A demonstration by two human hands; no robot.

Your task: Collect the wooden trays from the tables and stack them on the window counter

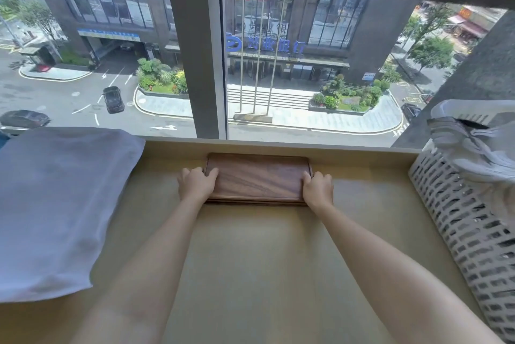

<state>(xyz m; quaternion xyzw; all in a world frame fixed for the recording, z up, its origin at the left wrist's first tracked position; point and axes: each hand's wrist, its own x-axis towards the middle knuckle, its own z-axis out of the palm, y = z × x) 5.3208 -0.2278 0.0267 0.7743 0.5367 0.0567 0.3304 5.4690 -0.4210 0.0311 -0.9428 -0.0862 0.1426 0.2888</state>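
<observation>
I see the wooden tray (257, 178) lying crosswise on the desk (278, 246), left hand (196, 183) and right hand (318, 188) gripping its short ends.

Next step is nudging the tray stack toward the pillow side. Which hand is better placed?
Right, probably. The right hand grips the wooden trays' end away from the pillow, so it can push. The left hand could only pull.

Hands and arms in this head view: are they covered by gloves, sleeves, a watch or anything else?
No. The left hand and the right hand are bare, with no gloves, rings or wristbands showing. Both forearms are uncovered as far as the bottom edge of the picture, so no sleeve appears at all. No watch, cable or marking shows on either arm.
</observation>
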